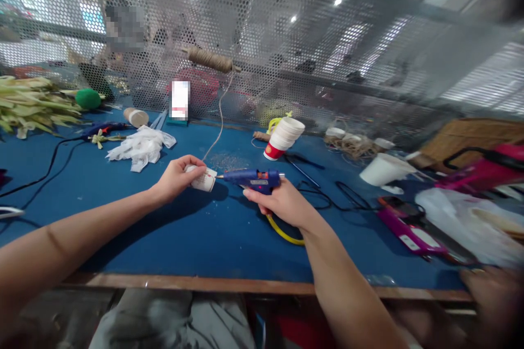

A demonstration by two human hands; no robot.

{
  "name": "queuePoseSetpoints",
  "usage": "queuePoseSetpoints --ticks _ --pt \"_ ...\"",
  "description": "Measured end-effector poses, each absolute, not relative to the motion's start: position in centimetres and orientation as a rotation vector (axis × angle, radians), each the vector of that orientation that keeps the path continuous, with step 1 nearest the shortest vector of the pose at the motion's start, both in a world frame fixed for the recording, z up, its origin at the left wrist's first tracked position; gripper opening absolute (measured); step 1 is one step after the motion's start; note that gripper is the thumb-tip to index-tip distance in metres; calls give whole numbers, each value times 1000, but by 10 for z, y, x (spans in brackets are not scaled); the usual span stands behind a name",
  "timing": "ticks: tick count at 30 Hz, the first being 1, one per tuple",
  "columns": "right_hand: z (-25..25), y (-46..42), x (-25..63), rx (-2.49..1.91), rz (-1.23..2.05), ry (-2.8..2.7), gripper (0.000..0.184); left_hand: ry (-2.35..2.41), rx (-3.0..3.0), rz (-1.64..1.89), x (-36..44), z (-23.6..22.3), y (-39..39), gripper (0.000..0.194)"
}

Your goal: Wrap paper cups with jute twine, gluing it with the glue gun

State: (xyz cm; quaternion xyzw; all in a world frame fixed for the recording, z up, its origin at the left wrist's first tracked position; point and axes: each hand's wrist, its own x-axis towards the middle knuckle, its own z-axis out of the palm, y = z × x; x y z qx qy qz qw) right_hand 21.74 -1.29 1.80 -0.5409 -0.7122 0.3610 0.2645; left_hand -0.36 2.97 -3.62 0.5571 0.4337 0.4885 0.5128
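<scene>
My left hand (177,176) is closed around a small white paper cup (207,180) tipped on its side above the blue table. My right hand (283,200) grips a blue glue gun (252,179), whose nozzle points left and meets or nearly meets the cup's right edge; I cannot tell whether it touches. From a twine spool (209,59) mounted on the mesh, a strand of twine (221,112) runs down to the cup by my left fingers. A yellow ring-shaped thing (284,232) lies below my right hand, partly hidden by the wrist.
Stacked paper cups (285,136) lean behind the glue gun. White crumpled cloth (143,144) and a second glue gun (104,130) lie left, near pale husks (33,101). Right are a magenta device (409,226), a plastic bag (462,223) and another person's hand (491,289). Perforated mesh (262,27) closes the back.
</scene>
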Motion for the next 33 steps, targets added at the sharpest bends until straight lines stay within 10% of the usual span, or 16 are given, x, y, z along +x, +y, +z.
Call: queuePoseSetpoints --ticks 33 --pt "22 -15 215 -1522 936 -1958 24 1032 1329 1190 -3 -36 28 26"
